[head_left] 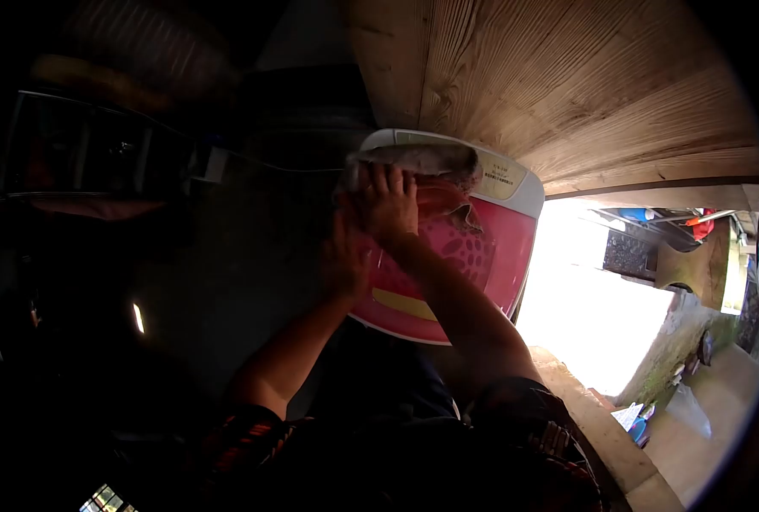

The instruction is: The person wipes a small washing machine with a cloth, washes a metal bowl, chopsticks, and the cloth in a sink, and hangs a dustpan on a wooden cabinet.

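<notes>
Below me is what looks like a washing machine, with a glossy pink lid (pixel 511 243) in a white frame and a spotted pattern. A crumpled cloth (pixel 447 198), reddish with grey-brown parts, lies across the lid towards its far side. My right hand (pixel 388 202) rests on the cloth with its fingers stretched out and slightly apart. Beside it, at the lid's left edge, my left hand (pixel 345 260) is in deep shadow. Its fingers look extended, pointing away from me, and their tips are hard to make out near the cloth.
Wooden boards (pixel 550 85) stand right behind the machine. A bright doorway (pixel 580 307) opens on the right, with a low wall and a plastic bag (pixel 689 411) outside. On the dark left side is a rack-like frame (pixel 85 154); a thin cord runs from there towards the machine.
</notes>
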Demonstrator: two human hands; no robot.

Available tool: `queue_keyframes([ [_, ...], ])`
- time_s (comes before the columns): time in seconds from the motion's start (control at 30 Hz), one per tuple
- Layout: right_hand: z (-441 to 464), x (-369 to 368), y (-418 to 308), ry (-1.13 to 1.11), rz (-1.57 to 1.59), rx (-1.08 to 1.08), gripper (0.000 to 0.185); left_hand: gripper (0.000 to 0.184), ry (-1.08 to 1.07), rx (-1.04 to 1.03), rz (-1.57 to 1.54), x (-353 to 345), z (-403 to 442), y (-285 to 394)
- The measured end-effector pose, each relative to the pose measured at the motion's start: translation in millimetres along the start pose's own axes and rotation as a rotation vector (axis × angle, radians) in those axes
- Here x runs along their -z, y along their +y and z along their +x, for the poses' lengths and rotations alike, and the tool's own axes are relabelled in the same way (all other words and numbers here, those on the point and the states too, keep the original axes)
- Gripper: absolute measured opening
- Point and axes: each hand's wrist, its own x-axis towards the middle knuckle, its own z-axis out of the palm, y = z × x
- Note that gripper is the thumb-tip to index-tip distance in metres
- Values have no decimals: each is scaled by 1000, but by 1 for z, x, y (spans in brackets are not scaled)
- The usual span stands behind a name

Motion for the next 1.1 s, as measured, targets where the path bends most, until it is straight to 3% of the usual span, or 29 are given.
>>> queue_keyframes([
  [0.2, 30, 7, 39, -58, -85, 284, 61, 72, 96, -84, -24, -15, -3, -10],
  [0.4, 27, 36, 88, 39, -260, 90, 63, 74, 83, -59, -88, -6, -4, -1],
  [0.5, 4, 43, 114, 52, -449, -72, 67, 74, 56, -44, -86, -5, -3, 0],
  [0.6, -23, 62, 139, 62, -371, -341, 70, 74, 18, -9, -89, 4, -2, 5],
  [0.7, -52, 68, 155, 44, -404, -400, 72, 75, -1, 21, -92, 6, -3, 10],
  [0.83, -115, 74, 142, -148, -393, -622, 72, 75, 51, -12, -104, -6, -1, 0],
  [0.97, -208, 90, 90, -229, -387, -534, 71, 73, 90, -43, -184, -13, -4, -3],
  [1.1, -207, 95, 86, -261, -324, -599, 76, 72, 83, -52, -176, -9, -1, -1],
])
